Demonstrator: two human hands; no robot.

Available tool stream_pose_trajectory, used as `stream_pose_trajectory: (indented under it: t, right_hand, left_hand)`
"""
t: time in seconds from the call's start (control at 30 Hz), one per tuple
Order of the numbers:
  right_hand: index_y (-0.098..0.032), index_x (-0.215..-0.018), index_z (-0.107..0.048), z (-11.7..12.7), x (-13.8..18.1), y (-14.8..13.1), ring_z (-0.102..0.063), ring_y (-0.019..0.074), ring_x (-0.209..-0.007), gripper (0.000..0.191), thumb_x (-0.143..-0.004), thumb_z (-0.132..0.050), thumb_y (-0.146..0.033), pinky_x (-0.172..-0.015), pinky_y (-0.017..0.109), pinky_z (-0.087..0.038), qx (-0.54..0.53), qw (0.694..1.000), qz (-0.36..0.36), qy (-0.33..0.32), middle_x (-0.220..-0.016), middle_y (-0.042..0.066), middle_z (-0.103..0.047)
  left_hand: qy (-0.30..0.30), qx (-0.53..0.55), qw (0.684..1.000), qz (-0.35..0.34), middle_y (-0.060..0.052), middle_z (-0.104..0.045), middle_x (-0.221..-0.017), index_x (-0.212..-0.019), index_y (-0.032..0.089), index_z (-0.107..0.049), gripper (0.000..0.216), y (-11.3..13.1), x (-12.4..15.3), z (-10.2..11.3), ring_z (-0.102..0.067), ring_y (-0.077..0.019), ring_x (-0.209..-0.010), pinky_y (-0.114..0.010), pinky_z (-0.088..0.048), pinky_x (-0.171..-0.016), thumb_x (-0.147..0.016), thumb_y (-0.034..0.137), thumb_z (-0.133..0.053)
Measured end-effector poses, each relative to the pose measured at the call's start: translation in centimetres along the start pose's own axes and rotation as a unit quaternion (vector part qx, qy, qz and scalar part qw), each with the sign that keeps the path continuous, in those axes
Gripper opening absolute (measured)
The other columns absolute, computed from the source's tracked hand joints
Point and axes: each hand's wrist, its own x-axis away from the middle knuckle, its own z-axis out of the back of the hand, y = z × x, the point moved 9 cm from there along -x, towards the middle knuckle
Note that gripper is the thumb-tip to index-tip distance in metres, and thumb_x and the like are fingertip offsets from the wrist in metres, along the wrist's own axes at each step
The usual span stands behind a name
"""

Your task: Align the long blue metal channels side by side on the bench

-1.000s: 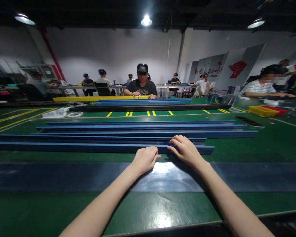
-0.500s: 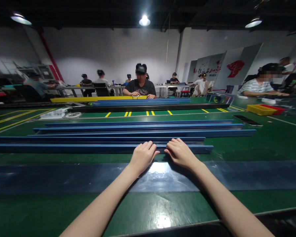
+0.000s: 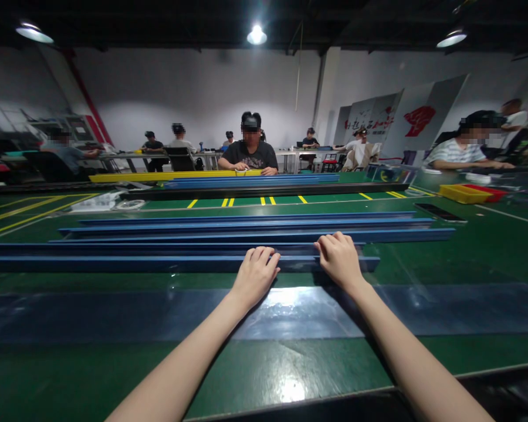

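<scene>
A long blue channel [image 3: 114, 264] lies crosswise in front of me, with upright rims along its length. My left hand [image 3: 259, 272] rests over its near rim, fingers bent down past the edge and thumb on the near side. Farther right, near the channel's right end, my right hand [image 3: 339, 258] is curled over the same channel. The undersides of the fingers are hidden on both hands. Between the hands is a bare stretch of the channel. Closer to me, a strip of clear plastic sheet [image 3: 114, 316] lies flat and catches the light.
Several more blue channels [image 3: 255, 236] lie behind on the green table [image 3: 246, 369]. Beyond them are a black rail [image 3: 268, 191] and a yellow rail [image 3: 158, 176]. A phone [image 3: 440, 213] and a yellow tray [image 3: 462, 194] sit at the right. A co-worker [image 3: 250, 153] sits opposite.
My right hand has moved right and slightly away from me along the channel, widening the gap between the hands. My left hand has shifted only slightly, its thumb drawn closer in.
</scene>
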Motion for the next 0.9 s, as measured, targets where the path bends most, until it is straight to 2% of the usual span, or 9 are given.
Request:
stream_pose_trajectory:
  t: [0.1,0.3,0.53,0.7,0.9]
  right_hand:
    - [-0.018,-0.067,-0.055,0.0,0.0,1.0,-0.042,0.021,-0.073,0.025,-0.085,-0.039,-0.025,-0.069,0.031,-0.027,0.002,0.999,-0.031,0.009,-0.067,0.007,-0.059]
    - [-0.017,-0.068,-0.057,-0.5,0.0,1.9,-0.042,0.022,-0.075,0.024,-0.084,-0.04,-0.025,-0.074,0.034,-0.032,0.02,0.999,-0.038,0.011,-0.069,0.009,-0.059]
    - [-0.017,-0.069,-0.061,-0.1,0.8,6.0,-0.043,0.0271,-0.093,0.021,-0.08,-0.045,-0.025,-0.089,0.05,-0.029,0.074,0.987,-0.104,0.095,-0.084,0.012,-0.057]
    - [-0.015,-0.068,-0.062,-0.6,1.5,7.7,-0.039,0.03,-0.107,0.022,-0.079,-0.047,-0.026,-0.09,0.051,-0.029,0.081,0.981,-0.144,0.105,-0.099,0.016,-0.053]
    - [-0.013,-0.069,-0.064,-0.3,2.2,9.4,-0.04,0.0311,-0.11,0.022,-0.078,-0.047,-0.025,-0.092,0.052,-0.029,0.095,0.967,-0.196,0.132,-0.102,0.018,-0.055]
  left_hand:
    - [-0.02,-0.005,1.0,-0.011,-0.007,-0.055,-0.104,-0.101,0.017,-0.051,0.018,0.2,0.0,-0.5,-0.047,-0.021,-0.097,-0.034,-0.037,-0.082,-0.083,0.02,-0.048]
    - [-0.035,0.003,0.999,-0.01,-0.009,-0.055,-0.112,-0.111,0.018,-0.05,0.027,0.3,0.0,-0.5,-0.047,-0.0218,-0.105,-0.037,-0.037,-0.085,-0.085,0.024,-0.047]
    - [-0.04,-0.003,0.999,-0.007,-0.008,-0.05,-0.125,-0.118,0.021,-0.048,0.031,0.3,0.0,-0.9,-0.042,-0.0222,-0.116,-0.038,-0.036,-0.087,-0.088,0.024,-0.039]
    - [-0.047,0.001,0.999,0.025,-0.006,-0.05,-0.127,-0.118,0.023,-0.048,0.032,-0.6,0.0,-0.8,-0.041,-0.0237,-0.117,-0.04,-0.035,-0.088,-0.089,0.027,-0.036]
    - [-0.047,-0.01,0.993,0.107,-0.008,-0.05,-0.126,-0.117,0.023,-0.051,0.036,-2.4,0.2,-0.5,-0.041,-0.0282,-0.117,-0.046,-0.032,-0.092,-0.088,0.038,-0.037]
